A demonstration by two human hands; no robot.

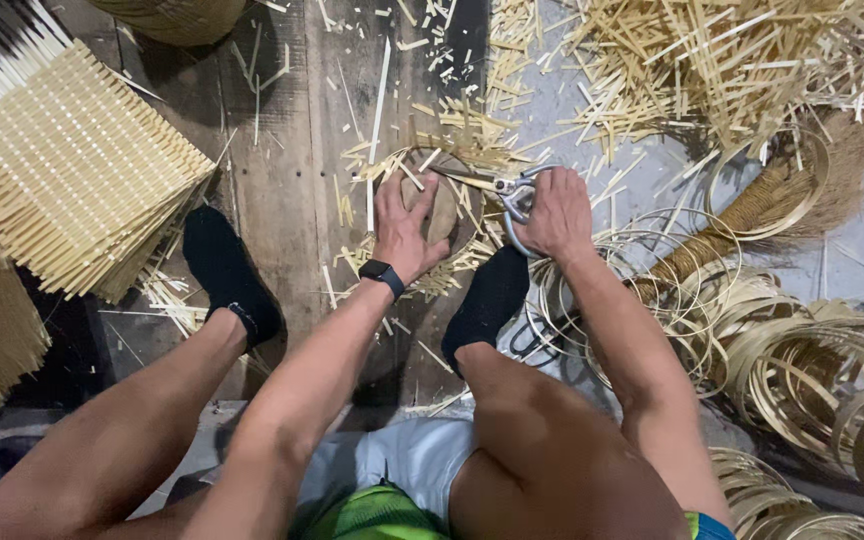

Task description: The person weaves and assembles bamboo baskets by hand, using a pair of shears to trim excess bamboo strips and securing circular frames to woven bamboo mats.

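Shears (505, 187) with pale metal blades and looped handles lie low over the plank floor (282, 180), held at the handle end by the right hand (555, 215). Long axis runs nearly level across the view; the blade tips point toward the person's left, the handles toward the right. The right hand is closed around the handle loops, fingers curled; whether the blades are parted or together cannot be told.

Blade tips reach the upper rim of a small round woven piece (439, 205), brownish at its centre, which rests on the floor between the two dark-socked feet. The left hand (404, 225), with a black watch (382, 275) at the wrist, presses flat on this piece, fingers spread and thumb out to the side, covering most of its left half.

Surroundings:
- Cut bamboo offcuts (452, 120) lie scattered around and partly over the round piece, and crowd the blade path.
- A dense heap of loose splints (732, 60) lies beyond the right hand.
- Coiled thin strips and hoops (812, 370) are piled to the right, touching the right forearm area.
- A broom (772, 200) lies among the hoops.
- Stacked woven panels (62, 170) stand well apart at the far left.
- The left foot (227, 270) rests near the panels; the right foot (487, 300) sits just below the shears.
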